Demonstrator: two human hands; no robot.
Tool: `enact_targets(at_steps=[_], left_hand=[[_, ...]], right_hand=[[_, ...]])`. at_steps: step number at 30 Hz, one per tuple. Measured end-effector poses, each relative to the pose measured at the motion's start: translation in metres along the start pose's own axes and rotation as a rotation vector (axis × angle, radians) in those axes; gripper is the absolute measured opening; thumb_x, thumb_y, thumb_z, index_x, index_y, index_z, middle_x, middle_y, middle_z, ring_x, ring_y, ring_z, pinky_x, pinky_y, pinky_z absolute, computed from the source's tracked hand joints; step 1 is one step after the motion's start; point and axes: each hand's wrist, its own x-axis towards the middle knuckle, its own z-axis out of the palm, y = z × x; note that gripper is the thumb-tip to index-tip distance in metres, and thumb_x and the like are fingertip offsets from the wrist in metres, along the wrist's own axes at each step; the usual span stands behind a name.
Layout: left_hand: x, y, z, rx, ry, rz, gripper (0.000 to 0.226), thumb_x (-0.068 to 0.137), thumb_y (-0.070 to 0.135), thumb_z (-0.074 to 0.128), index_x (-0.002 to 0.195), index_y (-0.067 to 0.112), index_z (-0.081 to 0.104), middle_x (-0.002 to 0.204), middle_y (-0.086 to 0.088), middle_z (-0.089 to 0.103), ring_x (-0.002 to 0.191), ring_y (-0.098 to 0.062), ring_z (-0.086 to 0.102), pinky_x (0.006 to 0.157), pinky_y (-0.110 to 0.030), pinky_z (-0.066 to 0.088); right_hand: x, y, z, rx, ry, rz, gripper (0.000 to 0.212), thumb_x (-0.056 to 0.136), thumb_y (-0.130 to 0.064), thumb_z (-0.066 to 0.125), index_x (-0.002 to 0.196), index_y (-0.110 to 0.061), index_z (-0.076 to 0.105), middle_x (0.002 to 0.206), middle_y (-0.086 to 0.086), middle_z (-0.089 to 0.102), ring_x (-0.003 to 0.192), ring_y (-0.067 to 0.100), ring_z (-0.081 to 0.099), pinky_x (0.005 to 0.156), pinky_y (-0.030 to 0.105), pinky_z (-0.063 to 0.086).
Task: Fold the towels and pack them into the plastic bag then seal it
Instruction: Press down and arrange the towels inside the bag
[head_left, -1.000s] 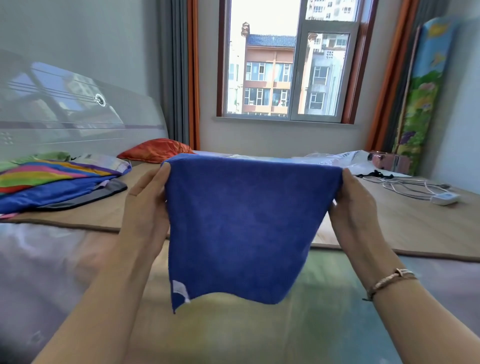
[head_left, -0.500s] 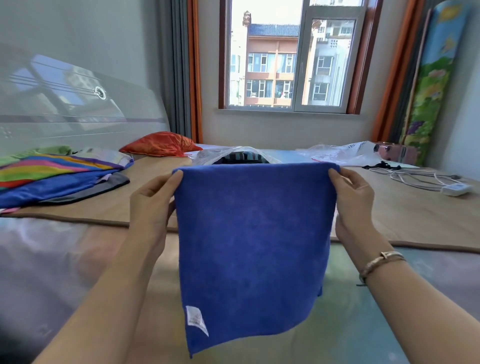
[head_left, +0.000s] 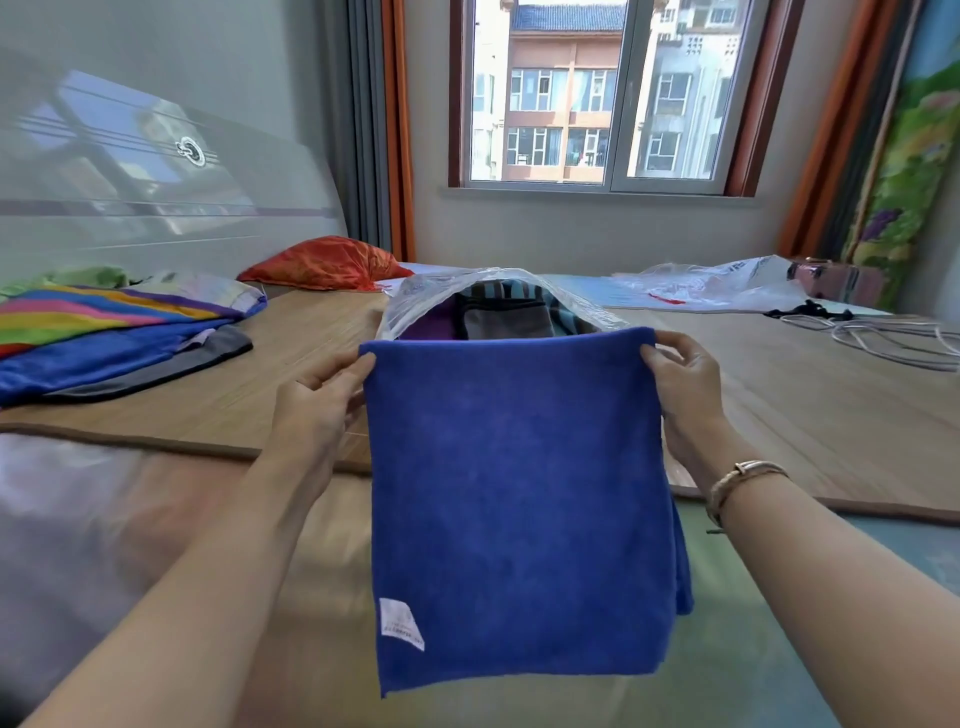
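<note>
Just in front of the open plastic bag on the bed, the left hand and right hand each pinch a top corner of the hanging blue towel, whose doubled layers could slip askew if either pinch loosens.

readable text: none | white tag on blue towel: print illegible

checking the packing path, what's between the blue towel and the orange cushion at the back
In the head view, the open clear plastic bag sits just behind the blue towel, with folded towels inside; past it, bare wooden mat runs to the orange cushion.
</note>
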Motion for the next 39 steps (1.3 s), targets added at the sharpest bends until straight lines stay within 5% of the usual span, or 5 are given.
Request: enact_targets(at_steps=[9,15,19,32,39], left_hand=[[0.003,-0.046,-0.01,0.435,-0.075,-0.135,0.043,0.084,-0.003,0.067,0.121,0.011,0.049,0.112,-0.006,0.063,0.091,-0.018,0.061,0.072,-0.032,0.051],[-0.019,-0.045,-0.02,0.788,0.13,-0.072,0.038,0.076,0.011,0.075,0.1,0.009,0.046,0.101,-0.01,0.057,0.092,-0.027,0.055,0.078,-0.035,0.044],[-0.047,-0.042,-0.03,0.834,-0.082,-0.424,0.038,0.08,0.022,0.078,0.101,0.0,0.054,0.082,-0.013,0.061,0.068,-0.023,0.056,0.061,-0.031,0.044],[-0.093,-0.038,-0.042,0.865,-0.382,-0.644,0.025,0.083,0.005,0.071,0.103,0.004,0.056,0.083,-0.009,0.076,0.079,-0.02,0.074,0.065,-0.029,0.05],[-0.105,-0.04,-0.041,0.896,-0.476,-0.59,0.036,0.073,0.037,0.082,0.096,0.016,0.063,0.086,-0.001,0.076,0.081,-0.015,0.073,0.079,-0.03,0.051]], right_hand=[[0.001,0.042,-0.012,-0.448,-0.259,0.179,0.034,0.088,0.002,0.055,0.121,-0.008,0.055,0.101,0.013,0.065,0.09,0.026,0.062,0.082,0.04,0.052],[-0.021,0.027,-0.033,-0.776,-0.177,0.116,0.012,0.085,-0.015,0.062,0.094,-0.013,0.055,0.087,0.004,0.059,0.086,0.022,0.055,0.071,0.028,0.039],[-0.049,0.011,-0.047,-0.885,-0.266,0.159,0.01,0.084,-0.014,0.056,0.074,-0.012,0.053,0.076,0.007,0.058,0.076,0.022,0.053,0.071,0.034,0.046],[-0.109,0.007,-0.071,-0.604,-0.63,0.521,0.024,0.086,0.003,0.039,0.093,-0.008,0.059,0.07,0.004,0.061,0.056,0.012,0.064,0.053,0.025,0.031],[-0.11,0.008,-0.081,-0.434,-0.899,0.66,0.02,0.085,0.004,0.049,0.09,-0.015,0.052,0.063,-0.003,0.053,0.052,0.01,0.046,0.052,0.021,0.033]])
